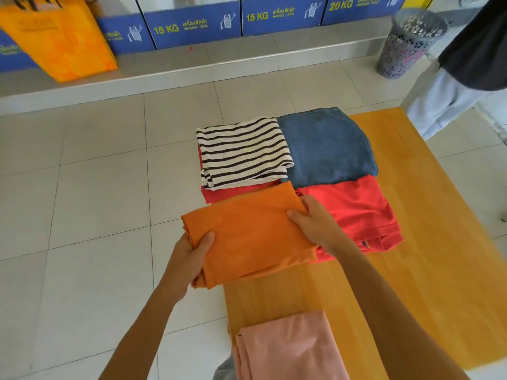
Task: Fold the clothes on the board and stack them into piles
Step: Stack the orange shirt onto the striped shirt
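A folded orange garment [247, 231] is held above the left side of the yellow wooden board [428, 215]. My left hand [192, 250] grips its near left corner, and my right hand [312, 223] grips its right edge. Behind it on the board lies a folded black-and-white striped shirt [244, 152] on top of a red garment [219, 194]. Folded blue jeans [326, 144] lie at the far end, with a folded red shirt [359, 212] in front of them. A pink garment [288, 349] lies at the near end of the board.
An orange bag [60, 39] stands on a grey ledge at the far left, in front of blue washer panels [192, 26]. A grey mesh basket [408, 42] stands at the far right. A person in white trousers [444, 97] stands beside the board's far right corner.
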